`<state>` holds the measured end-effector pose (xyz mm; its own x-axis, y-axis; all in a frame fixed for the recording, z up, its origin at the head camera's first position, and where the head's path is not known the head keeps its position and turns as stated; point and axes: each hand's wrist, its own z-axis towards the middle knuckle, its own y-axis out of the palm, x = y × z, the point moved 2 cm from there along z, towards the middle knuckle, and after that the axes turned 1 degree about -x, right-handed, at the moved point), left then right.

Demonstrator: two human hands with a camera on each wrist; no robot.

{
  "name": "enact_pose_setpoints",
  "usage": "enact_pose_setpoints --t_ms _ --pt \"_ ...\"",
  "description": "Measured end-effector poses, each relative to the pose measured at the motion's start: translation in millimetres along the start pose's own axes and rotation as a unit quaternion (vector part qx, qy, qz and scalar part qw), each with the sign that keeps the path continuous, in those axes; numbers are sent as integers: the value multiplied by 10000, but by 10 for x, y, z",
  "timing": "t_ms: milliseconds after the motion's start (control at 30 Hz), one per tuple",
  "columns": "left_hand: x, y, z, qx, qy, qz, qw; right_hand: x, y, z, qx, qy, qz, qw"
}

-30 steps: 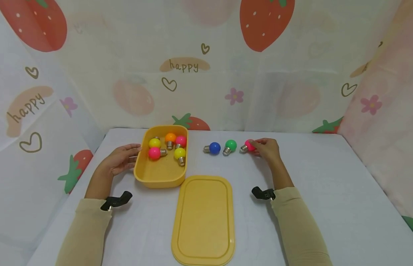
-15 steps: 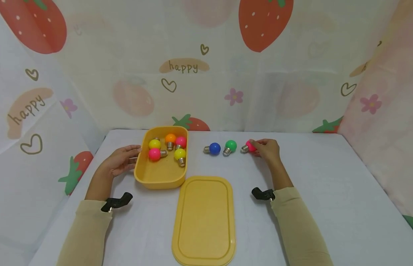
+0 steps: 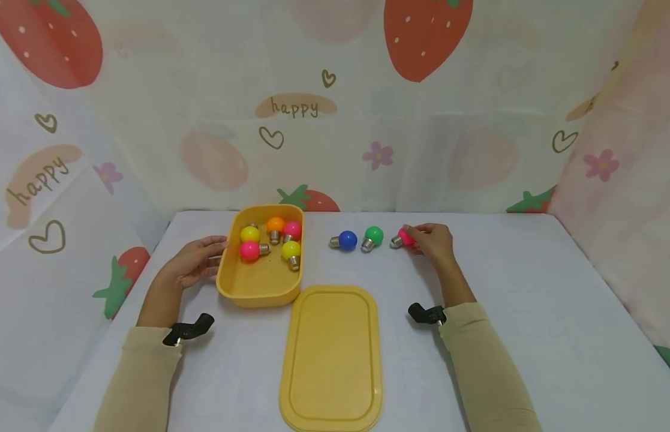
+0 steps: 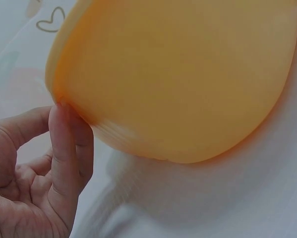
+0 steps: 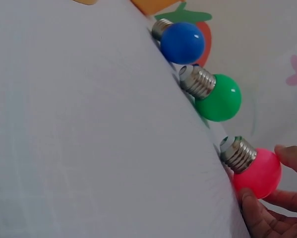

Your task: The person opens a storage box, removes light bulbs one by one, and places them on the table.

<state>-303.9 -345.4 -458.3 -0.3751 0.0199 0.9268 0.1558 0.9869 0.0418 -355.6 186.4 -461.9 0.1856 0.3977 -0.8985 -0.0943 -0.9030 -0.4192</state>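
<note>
Near the far edge of the table point(image 3: 529, 336), a bit right of its middle, is the pink bulb point(image 5: 260, 176). R hand point(image 3: 436, 243) has it pinched by the round head, thumb against fingers; the screw cap point(image 5: 239, 154) is free and points away from the palm. If the bulb is fully resting on the cloth or slightly lifted, I cannot tell. Just beside it, toward the left edge, lie the green bulb point(image 3: 374, 236) and then the blue bulb point(image 3: 348, 240).

L hand point(image 3: 197, 261) is not clenched: its fingers are relaxed and touch the outer left wall of the box point(image 3: 259, 300) w/o clear grip. The box stands toward the far left corner w/ five bulbs point(image 3: 250, 251) inside (2 yellow, 2 pink, 1 orange). The lid point(image 3: 331, 360) lies flat, from near the box's front right corner toward the table's near edge.

Prob. the bulb is light and stiff, w/ smooth head that may slip or roll; if glass, also fragile, so gentle pressure is better. Best hold: round head at its widest, approx. as now; the ribbed cap should give more friction, but less area. The box seems light too, easily pushed, so a steadying hand suits its side wall.
</note>
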Motion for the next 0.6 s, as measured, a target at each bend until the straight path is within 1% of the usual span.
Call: enact_pose_setpoints --t_ms 300,600 --pt "-2 -7 5 -11 -62 -15 10000 0 -20 -13 3 40 100 9999" --pt "11 4 0 4 -43 -16 10000 6 -78 -3 -13 40 92 9999"
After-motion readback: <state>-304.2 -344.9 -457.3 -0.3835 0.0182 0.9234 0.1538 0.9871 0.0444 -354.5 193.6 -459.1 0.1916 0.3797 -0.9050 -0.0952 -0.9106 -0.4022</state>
